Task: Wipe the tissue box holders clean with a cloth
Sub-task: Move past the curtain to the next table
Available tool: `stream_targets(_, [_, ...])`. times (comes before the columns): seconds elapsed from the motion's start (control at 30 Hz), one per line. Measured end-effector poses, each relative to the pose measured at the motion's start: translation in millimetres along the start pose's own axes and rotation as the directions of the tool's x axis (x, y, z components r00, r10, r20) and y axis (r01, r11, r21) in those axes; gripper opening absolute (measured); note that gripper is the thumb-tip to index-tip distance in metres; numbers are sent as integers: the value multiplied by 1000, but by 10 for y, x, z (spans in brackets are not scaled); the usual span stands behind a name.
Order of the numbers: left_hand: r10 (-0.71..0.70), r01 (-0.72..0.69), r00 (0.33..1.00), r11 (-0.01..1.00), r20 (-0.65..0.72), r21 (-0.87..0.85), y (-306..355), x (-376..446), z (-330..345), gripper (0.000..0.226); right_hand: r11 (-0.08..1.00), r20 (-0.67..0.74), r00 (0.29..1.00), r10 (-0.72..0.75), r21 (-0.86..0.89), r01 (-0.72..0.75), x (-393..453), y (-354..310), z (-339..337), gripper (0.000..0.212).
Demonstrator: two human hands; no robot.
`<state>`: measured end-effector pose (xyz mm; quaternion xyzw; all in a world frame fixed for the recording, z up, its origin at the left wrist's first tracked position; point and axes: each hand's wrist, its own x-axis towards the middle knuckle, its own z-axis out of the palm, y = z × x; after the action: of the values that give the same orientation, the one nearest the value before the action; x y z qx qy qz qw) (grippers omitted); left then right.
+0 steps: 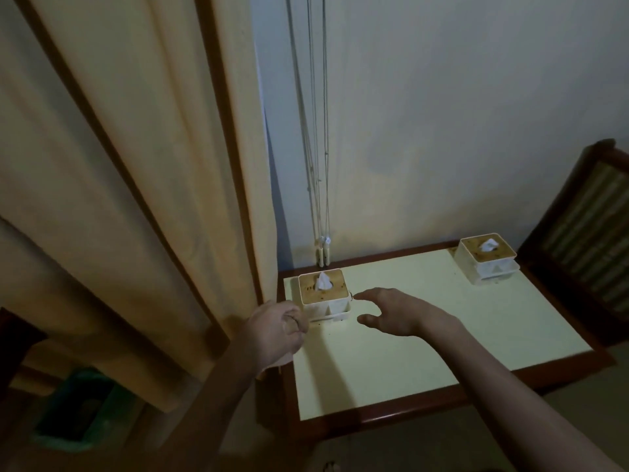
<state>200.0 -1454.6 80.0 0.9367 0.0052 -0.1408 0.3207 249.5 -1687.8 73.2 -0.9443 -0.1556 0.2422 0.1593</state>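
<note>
Two white tissue box holders with wooden lids and a tissue poking out stand on a pale yellow table [425,335]. The near holder [325,296] is at the table's far left corner; the other holder [486,258] is at the far right corner. My left hand [277,330] is closed into a fist just left of the near holder, with a bit of pale cloth [284,361] showing under it. My right hand [391,311] hovers open just right of the near holder, fingers spread towards its side, not clearly touching.
Beige curtains [119,199] hang at the left, reaching down beside the table. Blind cords [321,165] hang against the wall behind the near holder. A dark wooden chair [585,233] stands at the right. A green bin [78,410] sits on the floor at lower left.
</note>
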Motion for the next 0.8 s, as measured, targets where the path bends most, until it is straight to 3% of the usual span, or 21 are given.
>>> stream_targets(0.17, [31, -31, 999, 999, 16, -25, 62, 442, -3, 21, 1000, -24, 1000, -2, 13, 3, 235, 224, -200, 56])
stream_targets(0.33, [68, -61, 995, 994, -69, 93, 233, 782, 41, 25, 998, -45, 999, 23, 63, -21, 460, 454, -301, 55])
stream_targets(0.6, [33, -40, 998, 988, 49, 151, 487, 1183, 182, 32, 987, -40, 998, 40, 157, -33, 746, 828, -367, 54])
stream_targets(0.8, [40, -40, 999, 990, 4, 139, 1005, 1412, 550, 22, 992, -25, 1000, 15, 122, -11, 749, 1373, -653, 54])
